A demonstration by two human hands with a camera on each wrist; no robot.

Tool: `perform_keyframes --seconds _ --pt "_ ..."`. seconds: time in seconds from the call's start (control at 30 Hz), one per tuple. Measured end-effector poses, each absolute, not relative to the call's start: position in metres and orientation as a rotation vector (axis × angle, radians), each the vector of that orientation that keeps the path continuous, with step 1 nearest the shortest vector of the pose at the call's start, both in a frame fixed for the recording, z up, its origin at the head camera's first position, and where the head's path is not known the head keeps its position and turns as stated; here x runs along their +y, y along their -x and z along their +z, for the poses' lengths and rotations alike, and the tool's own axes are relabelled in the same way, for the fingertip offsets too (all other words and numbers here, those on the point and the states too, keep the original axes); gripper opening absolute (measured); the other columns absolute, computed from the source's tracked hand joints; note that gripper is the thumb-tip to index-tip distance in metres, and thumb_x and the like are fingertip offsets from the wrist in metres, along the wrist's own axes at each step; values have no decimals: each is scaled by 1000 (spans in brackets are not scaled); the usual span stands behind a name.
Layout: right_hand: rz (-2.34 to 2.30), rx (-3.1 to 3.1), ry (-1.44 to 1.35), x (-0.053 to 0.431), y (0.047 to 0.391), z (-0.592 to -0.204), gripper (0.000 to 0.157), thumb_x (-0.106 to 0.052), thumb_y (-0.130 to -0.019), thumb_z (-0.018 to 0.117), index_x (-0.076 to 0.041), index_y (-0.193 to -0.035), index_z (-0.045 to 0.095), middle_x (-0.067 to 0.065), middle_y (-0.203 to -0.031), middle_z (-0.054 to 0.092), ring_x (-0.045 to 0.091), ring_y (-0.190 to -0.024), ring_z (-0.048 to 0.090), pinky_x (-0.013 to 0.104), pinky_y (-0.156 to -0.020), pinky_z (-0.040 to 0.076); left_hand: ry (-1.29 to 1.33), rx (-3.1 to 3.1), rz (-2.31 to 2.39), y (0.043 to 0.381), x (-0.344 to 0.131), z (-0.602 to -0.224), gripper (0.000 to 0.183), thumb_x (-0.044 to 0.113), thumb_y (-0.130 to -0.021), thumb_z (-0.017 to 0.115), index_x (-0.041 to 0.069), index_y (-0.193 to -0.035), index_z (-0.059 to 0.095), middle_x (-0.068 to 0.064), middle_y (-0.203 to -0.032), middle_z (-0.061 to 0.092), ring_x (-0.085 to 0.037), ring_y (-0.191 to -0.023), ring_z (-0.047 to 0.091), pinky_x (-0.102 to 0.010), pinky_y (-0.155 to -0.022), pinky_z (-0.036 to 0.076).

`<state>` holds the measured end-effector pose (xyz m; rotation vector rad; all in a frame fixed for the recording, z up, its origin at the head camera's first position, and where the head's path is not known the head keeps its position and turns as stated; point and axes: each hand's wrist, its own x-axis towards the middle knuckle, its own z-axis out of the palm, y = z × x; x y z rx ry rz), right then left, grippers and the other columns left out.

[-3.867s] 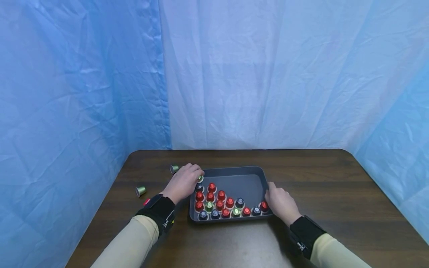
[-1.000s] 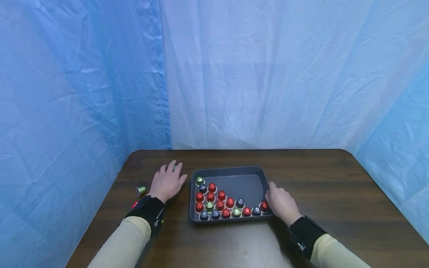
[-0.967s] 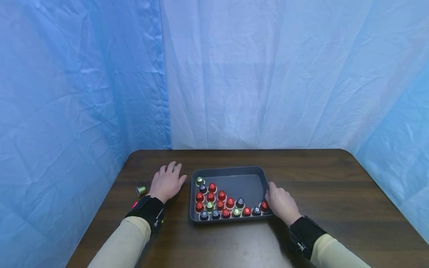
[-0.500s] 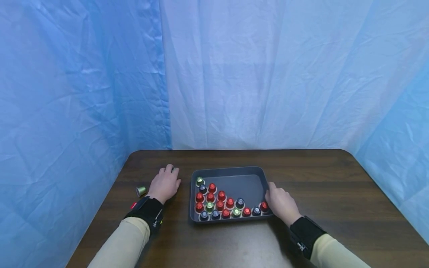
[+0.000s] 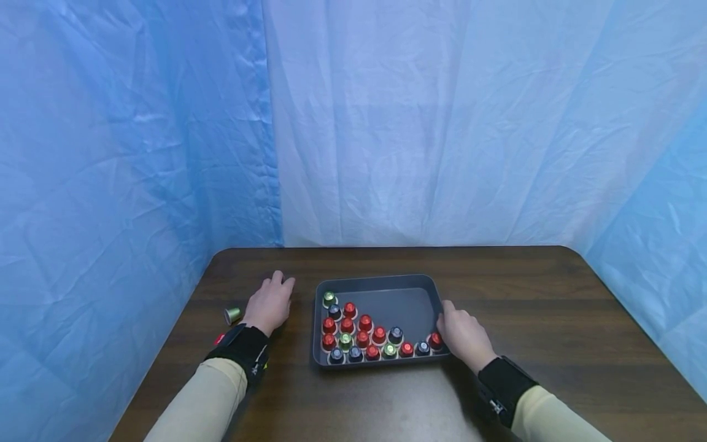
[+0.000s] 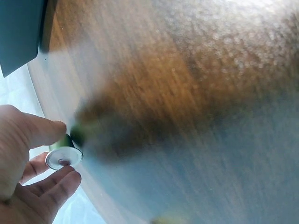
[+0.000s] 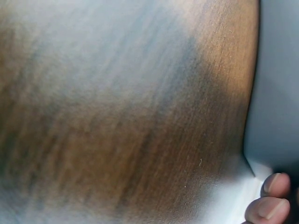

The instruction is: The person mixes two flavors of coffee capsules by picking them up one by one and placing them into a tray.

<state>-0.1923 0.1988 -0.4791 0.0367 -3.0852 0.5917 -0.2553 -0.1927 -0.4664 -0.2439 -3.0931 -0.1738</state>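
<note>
In the left wrist view my left hand [image 6: 18, 154] pinches a green coffee capsule [image 6: 64, 157] between thumb and fingers, its silver lid turned to the camera. The head view shows this hand left of the tray, over the table, the capsule hidden under it. My right hand [image 5: 465, 336] grips the right side of the dark grey tray [image 5: 397, 302]; two of its fingertips [image 7: 273, 208] show by the tray wall in the right wrist view. Red, dark blue and green capsules stand lid down in the tray, along its near and left sides, among them a green capsule [image 5: 329, 299] in the far left corner.
Another green capsule [image 5: 232, 315] lies on its side on the brown wooden table [image 5: 525, 294], left of my left hand. A small red object [image 5: 219, 338] is partly hidden by the left wristband [image 5: 240, 350]. Blue sheeting [image 5: 442, 123] hangs behind the table and at its sides.
My left hand has let go of a green capsule in the tray's far left corner, moved left, and its spread fingers have closed on another. The right hand has stayed put.
</note>
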Motion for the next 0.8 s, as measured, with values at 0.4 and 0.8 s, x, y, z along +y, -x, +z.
perform_keyframes --seconds 0.4,0.8 --pt "591 -3093 -12 199 192 -481 40 -14 -101 61 10 -132 53 14 -83 66 16 -61 58 31 -52 48 331 -3089 -13 253 -196 -468 40 9 -86 82 -1 -122 70 -21 -117 58 -35 -101 57 -52 -91 55" --pt "597 -3096 17 198 194 -481 43 -15 -101 62 9 -134 52 17 -90 69 16 -63 59 31 -54 49 399 -2877 -27 257 -192 -464 43 12 -89 80 2 -129 67 -17 -119 63 -34 -109 54 -48 -99 49"
